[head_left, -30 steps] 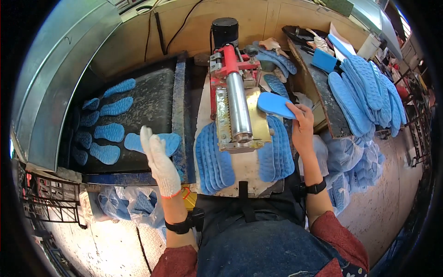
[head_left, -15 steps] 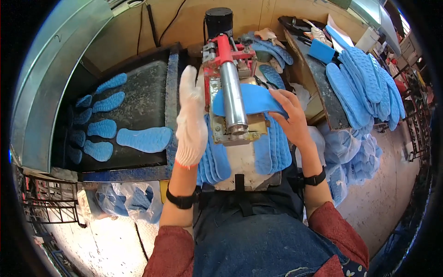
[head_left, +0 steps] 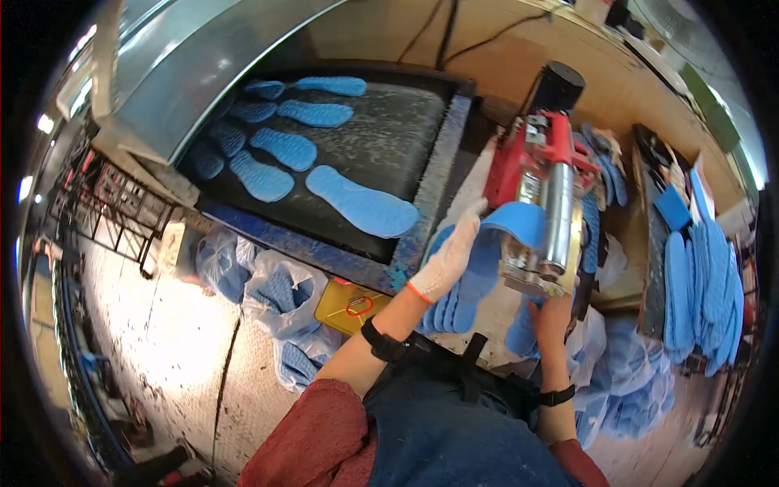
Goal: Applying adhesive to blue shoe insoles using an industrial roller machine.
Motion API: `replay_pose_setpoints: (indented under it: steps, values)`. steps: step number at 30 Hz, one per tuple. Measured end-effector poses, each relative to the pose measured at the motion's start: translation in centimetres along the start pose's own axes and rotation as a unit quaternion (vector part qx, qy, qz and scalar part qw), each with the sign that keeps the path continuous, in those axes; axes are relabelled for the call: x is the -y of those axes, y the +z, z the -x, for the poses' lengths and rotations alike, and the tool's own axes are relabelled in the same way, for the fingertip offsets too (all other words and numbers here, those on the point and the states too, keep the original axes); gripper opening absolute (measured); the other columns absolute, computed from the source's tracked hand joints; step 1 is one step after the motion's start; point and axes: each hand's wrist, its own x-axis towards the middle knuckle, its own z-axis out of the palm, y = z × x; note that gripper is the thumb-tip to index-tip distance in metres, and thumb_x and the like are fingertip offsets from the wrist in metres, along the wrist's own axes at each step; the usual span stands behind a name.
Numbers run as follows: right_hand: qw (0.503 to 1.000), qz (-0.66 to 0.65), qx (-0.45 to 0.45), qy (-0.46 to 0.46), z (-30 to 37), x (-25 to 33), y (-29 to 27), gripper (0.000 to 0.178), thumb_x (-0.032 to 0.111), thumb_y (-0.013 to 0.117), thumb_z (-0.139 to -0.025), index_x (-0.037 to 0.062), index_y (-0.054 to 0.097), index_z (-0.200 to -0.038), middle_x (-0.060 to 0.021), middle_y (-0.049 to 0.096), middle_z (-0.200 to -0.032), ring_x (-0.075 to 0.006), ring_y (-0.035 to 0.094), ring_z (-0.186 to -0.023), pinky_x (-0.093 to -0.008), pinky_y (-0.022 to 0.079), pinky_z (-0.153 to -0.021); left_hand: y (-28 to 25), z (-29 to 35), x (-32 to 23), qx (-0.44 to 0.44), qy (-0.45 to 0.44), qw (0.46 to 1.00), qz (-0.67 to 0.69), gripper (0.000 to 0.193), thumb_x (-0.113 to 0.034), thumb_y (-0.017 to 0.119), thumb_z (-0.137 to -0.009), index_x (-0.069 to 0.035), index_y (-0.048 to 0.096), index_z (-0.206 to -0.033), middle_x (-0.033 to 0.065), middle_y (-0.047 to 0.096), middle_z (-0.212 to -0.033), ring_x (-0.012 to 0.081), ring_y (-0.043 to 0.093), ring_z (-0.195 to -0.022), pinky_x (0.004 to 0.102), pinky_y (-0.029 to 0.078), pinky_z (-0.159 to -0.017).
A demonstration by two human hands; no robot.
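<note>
A blue insole point(head_left: 519, 221) sticks out on the left side of the metal roller point(head_left: 557, 215) of a small red machine point(head_left: 554, 134), bending downward at its free end. Beside that end is my left hand point(head_left: 454, 253) in a white knit glove, its fingers stretched out, the insole close to the palm. My bare right hand point(head_left: 553, 318) is low under the machine's front edge, next to a stack of blue insoles point(head_left: 522, 334). The machine partly hides its fingers. Another stack of blue insoles point(head_left: 450, 312) stands on the left, below my gloved hand.
To the left, a black conveyor belt point(head_left: 385, 134) with a blue frame carries several insoles, the nearest one point(head_left: 361, 203) by its edge. A side table point(head_left: 652, 276) at the right holds piled insoles point(head_left: 706, 284). Plastic bags of blue pieces point(head_left: 284, 292) lie below.
My view has turned left. The insole has moved leftward through the roller toward my gloved hand. My right hand has let go of it and dropped to the right stack.
</note>
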Motion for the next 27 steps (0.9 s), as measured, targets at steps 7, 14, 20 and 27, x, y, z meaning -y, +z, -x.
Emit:
replay_pose_setpoints:
  steps: [7, 14, 20, 27]
  values:
    - [0.998, -0.059, 0.036, 0.007, -1.4, -1.5, 0.5, 0.043, 0.014, 0.08, -0.062, 0.0077, 0.066, -0.102, -0.0172, 0.065, -0.1, -0.0385, 0.062, -0.091, -0.045, 0.05, -0.075, -0.7, 4.5, -4.6, -0.07, -0.25, 0.913, 0.316, 0.059, -0.048, 0.026, -0.102, -0.003, 0.041, -0.138, 0.0059, 0.053, -0.128, 0.0139, 0.05, -0.114, 0.0299, 0.038, -0.102]
    - [0.993, -0.051, 0.09, 0.053, -1.5, -0.9, -0.4, 0.036, 0.022, 0.078, -0.067, 0.0105, 0.068, -0.1, -0.0153, 0.066, -0.098, -0.0378, 0.063, -0.089, -0.0455, 0.05, -0.074, -7.3, -1.6, -5.6, -0.239, -0.081, 0.902, 0.35, 0.054, -0.046, 0.035, -0.1, 0.0, 0.055, -0.119, 0.0077, 0.062, -0.11, 0.0165, 0.06, -0.102, 0.0312, 0.048, -0.091]
    - [0.994, -0.051, 0.093, 0.024, -1.4, -1.6, -0.2, 0.036, 0.021, 0.077, -0.068, 0.0103, 0.068, -0.1, -0.0156, 0.066, -0.099, -0.0373, 0.062, -0.093, -0.0458, 0.05, -0.077, -13.7, -7.6, -2.2, -0.362, -0.143, 0.898, 0.206, 0.047, -0.013, 0.05, -0.093, 0.001, 0.038, -0.135, 0.014, 0.057, -0.124, 0.0259, 0.054, -0.116, 0.0362, 0.044, -0.099]
    - [0.974, -0.195, 0.091, 0.075, -2.0, -2.4, -1.0, 0.035, 0.015, 0.071, -0.076, 0.0072, 0.061, -0.109, -0.0162, 0.066, -0.102, -0.0334, 0.064, -0.092, -0.04, 0.049, -0.078, -15.9, -8.4, -0.7, -0.358, -0.209, 0.891, -0.186, 0.078, -0.002, 0.067, -0.079, -0.006, 0.026, -0.145, 0.0187, 0.053, -0.126, 0.0251, 0.055, -0.114, 0.0389, 0.049, -0.09]
